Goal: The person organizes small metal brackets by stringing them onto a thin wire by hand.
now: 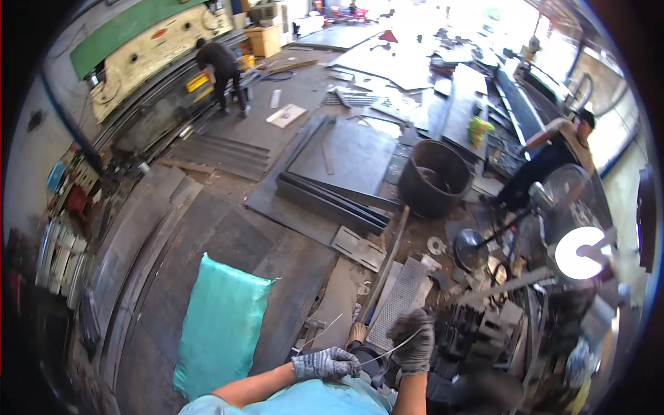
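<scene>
Both of my hands wear grey knit work gloves and are close together in front of my body. My left hand (327, 364) is closed in a pinch on a thin pale cord (379, 357). One loose end of the cord sticks up past the left hand. The other stretch runs taut-looking across to my right hand (415, 340), whose fingers are curled around it. Left of my hands, a full turquoise woven sack (225, 319) lies on a dark metal sheet (282, 266). Whether the cord touches anything below my hands is hidden.
A large round metal drum (434, 181) stands beyond stacked steel plates (344, 155). Dark metal blocks (487, 339) and a standing fan (564, 187) are at the right. One person (223, 69) bends at a press machine (152, 52); another person (553, 155) is at the right.
</scene>
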Demonstrator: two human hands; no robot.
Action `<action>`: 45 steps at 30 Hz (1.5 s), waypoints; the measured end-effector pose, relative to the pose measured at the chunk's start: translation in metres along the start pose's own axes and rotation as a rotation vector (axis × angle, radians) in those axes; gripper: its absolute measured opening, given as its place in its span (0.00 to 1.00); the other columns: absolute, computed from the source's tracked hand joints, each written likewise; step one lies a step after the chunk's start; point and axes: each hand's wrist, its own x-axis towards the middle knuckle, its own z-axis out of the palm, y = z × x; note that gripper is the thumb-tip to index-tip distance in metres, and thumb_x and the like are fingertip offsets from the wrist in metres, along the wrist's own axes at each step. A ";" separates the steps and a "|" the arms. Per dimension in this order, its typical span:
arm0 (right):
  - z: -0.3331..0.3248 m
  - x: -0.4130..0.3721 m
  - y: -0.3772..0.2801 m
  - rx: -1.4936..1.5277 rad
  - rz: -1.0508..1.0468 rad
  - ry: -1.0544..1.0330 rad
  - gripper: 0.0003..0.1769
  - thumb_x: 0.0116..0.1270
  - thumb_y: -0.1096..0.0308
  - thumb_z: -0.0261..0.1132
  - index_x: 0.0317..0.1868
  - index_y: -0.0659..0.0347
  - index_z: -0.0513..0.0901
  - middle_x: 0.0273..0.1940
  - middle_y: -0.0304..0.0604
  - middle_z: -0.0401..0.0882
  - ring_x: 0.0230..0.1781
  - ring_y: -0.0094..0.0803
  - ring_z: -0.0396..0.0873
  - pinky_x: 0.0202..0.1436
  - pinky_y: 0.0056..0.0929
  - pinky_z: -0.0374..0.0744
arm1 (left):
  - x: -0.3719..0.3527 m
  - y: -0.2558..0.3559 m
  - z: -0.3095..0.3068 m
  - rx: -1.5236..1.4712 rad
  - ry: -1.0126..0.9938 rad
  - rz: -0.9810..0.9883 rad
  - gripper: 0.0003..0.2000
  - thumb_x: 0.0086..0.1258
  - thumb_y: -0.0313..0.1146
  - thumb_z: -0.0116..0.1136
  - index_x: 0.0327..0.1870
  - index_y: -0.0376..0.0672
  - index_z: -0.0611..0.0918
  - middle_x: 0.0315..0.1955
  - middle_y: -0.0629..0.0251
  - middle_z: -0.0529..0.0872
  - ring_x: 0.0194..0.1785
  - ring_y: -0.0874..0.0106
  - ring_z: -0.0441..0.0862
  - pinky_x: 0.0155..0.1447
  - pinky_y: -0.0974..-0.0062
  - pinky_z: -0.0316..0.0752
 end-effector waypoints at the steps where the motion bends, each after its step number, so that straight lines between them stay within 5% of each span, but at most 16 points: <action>1: 0.007 0.008 -0.021 0.217 0.103 -0.107 0.15 0.75 0.49 0.63 0.41 0.52 0.81 0.35 0.36 0.83 0.29 0.31 0.79 0.31 0.36 0.79 | 0.012 0.014 -0.004 -0.068 -0.047 -0.008 0.14 0.75 0.42 0.65 0.51 0.40 0.88 0.33 0.76 0.86 0.30 0.86 0.74 0.34 0.83 0.72; 3: 0.026 0.038 -0.047 0.568 0.226 -0.110 0.24 0.79 0.41 0.55 0.35 0.50 0.81 0.26 0.30 0.76 0.23 0.27 0.70 0.27 0.33 0.71 | 0.039 0.035 -0.016 -0.132 -0.122 0.017 0.13 0.76 0.39 0.63 0.50 0.38 0.88 0.31 0.75 0.84 0.24 0.86 0.70 0.28 0.84 0.67; 8: 0.047 0.138 -0.044 0.293 0.268 -0.139 0.25 0.80 0.43 0.55 0.31 0.51 0.80 0.25 0.34 0.78 0.24 0.30 0.74 0.29 0.35 0.73 | 0.084 0.053 -0.055 -0.118 -0.040 0.022 0.12 0.78 0.39 0.63 0.52 0.41 0.87 0.38 0.76 0.87 0.33 0.86 0.75 0.36 0.83 0.72; 11: 0.075 0.207 -0.029 0.046 0.064 -0.073 0.23 0.79 0.46 0.59 0.34 0.55 0.81 0.29 0.43 0.85 0.26 0.38 0.82 0.30 0.41 0.81 | 0.103 0.076 -0.103 -0.164 0.008 -0.041 0.13 0.78 0.39 0.64 0.54 0.41 0.88 0.41 0.75 0.89 0.33 0.86 0.76 0.36 0.84 0.73; 22: 0.249 0.546 0.034 -0.666 -0.516 -0.241 0.25 0.79 0.47 0.61 0.33 0.61 0.81 0.30 0.44 0.86 0.26 0.33 0.83 0.31 0.33 0.83 | 0.210 0.197 -0.404 -0.462 0.056 0.067 0.13 0.76 0.39 0.67 0.51 0.40 0.89 0.39 0.72 0.91 0.28 0.86 0.74 0.32 0.84 0.70; 24: 0.315 0.577 0.048 -0.725 -0.412 -0.089 0.25 0.78 0.45 0.61 0.32 0.59 0.79 0.29 0.42 0.84 0.26 0.33 0.81 0.30 0.33 0.80 | 0.200 0.259 -0.444 -0.527 0.112 0.082 0.13 0.75 0.40 0.67 0.51 0.40 0.89 0.38 0.72 0.90 0.28 0.86 0.74 0.32 0.84 0.69; 27: 0.396 0.623 0.057 -0.144 0.104 -0.231 0.20 0.77 0.43 0.62 0.37 0.50 0.78 0.30 0.38 0.80 0.25 0.32 0.77 0.27 0.34 0.78 | 0.180 0.330 -0.487 -0.473 0.152 0.186 0.16 0.72 0.42 0.70 0.51 0.39 0.88 0.41 0.69 0.90 0.31 0.84 0.76 0.35 0.83 0.72; 30: 0.433 0.674 0.044 0.177 0.371 -0.090 0.18 0.77 0.43 0.62 0.38 0.47 0.78 0.32 0.36 0.80 0.25 0.30 0.76 0.26 0.34 0.78 | 0.170 0.344 -0.532 -0.464 0.152 0.153 0.15 0.74 0.41 0.69 0.51 0.39 0.88 0.43 0.68 0.90 0.37 0.82 0.79 0.41 0.81 0.75; 32: 0.457 0.696 0.045 0.073 0.386 -0.128 0.19 0.79 0.42 0.58 0.39 0.47 0.79 0.34 0.35 0.81 0.25 0.29 0.76 0.26 0.31 0.77 | 0.166 0.360 -0.554 -0.472 0.183 0.136 0.13 0.75 0.39 0.67 0.50 0.39 0.88 0.43 0.69 0.90 0.42 0.80 0.81 0.47 0.79 0.77; 34: 0.468 0.716 0.054 0.028 0.380 -0.051 0.19 0.82 0.45 0.52 0.48 0.45 0.84 0.34 0.35 0.85 0.26 0.28 0.78 0.29 0.32 0.80 | 0.164 0.403 -0.561 -0.479 0.250 0.285 0.17 0.69 0.43 0.73 0.50 0.38 0.88 0.42 0.69 0.90 0.31 0.83 0.77 0.35 0.82 0.73; 35: 0.481 0.719 0.044 0.126 0.494 -0.320 0.20 0.82 0.45 0.51 0.53 0.45 0.84 0.38 0.36 0.87 0.26 0.27 0.78 0.31 0.33 0.81 | 0.166 0.410 -0.566 -0.503 0.330 0.232 0.17 0.69 0.42 0.73 0.50 0.38 0.88 0.41 0.69 0.90 0.30 0.83 0.77 0.34 0.82 0.74; 38: 0.510 0.751 0.051 0.349 0.672 -0.039 0.26 0.82 0.41 0.51 0.51 0.54 0.82 0.36 0.37 0.84 0.23 0.30 0.81 0.27 0.26 0.81 | 0.177 0.432 -0.588 -0.471 0.343 0.253 0.17 0.69 0.42 0.73 0.50 0.39 0.88 0.41 0.69 0.90 0.31 0.83 0.78 0.35 0.83 0.74; 39: 0.513 0.763 0.056 0.358 0.680 -0.073 0.25 0.82 0.43 0.52 0.52 0.58 0.80 0.35 0.39 0.84 0.23 0.30 0.79 0.27 0.26 0.82 | 0.175 0.443 -0.599 -0.468 0.343 0.148 0.14 0.72 0.41 0.70 0.47 0.39 0.89 0.45 0.67 0.90 0.46 0.78 0.82 0.55 0.78 0.77; 40: 0.520 0.780 0.062 0.368 0.681 -0.078 0.25 0.82 0.43 0.52 0.52 0.58 0.80 0.35 0.39 0.84 0.23 0.30 0.79 0.27 0.26 0.82 | 0.180 0.450 -0.609 -0.458 0.347 0.143 0.14 0.72 0.41 0.70 0.47 0.39 0.89 0.45 0.67 0.90 0.46 0.78 0.82 0.55 0.78 0.77; 44: 0.565 0.834 0.055 -0.129 0.514 -0.060 0.20 0.77 0.53 0.58 0.53 0.63 0.80 0.39 0.47 0.85 0.32 0.33 0.83 0.33 0.31 0.84 | 0.216 0.471 -0.642 -0.451 0.404 0.241 0.13 0.72 0.40 0.69 0.46 0.38 0.89 0.45 0.65 0.91 0.44 0.76 0.83 0.51 0.76 0.79; 45: 0.570 0.855 0.049 -0.239 0.413 -0.282 0.20 0.76 0.54 0.59 0.53 0.64 0.80 0.40 0.48 0.85 0.34 0.34 0.83 0.35 0.32 0.84 | 0.230 0.478 -0.651 -0.431 0.485 0.309 0.13 0.72 0.39 0.69 0.45 0.38 0.88 0.41 0.67 0.90 0.38 0.78 0.81 0.44 0.78 0.76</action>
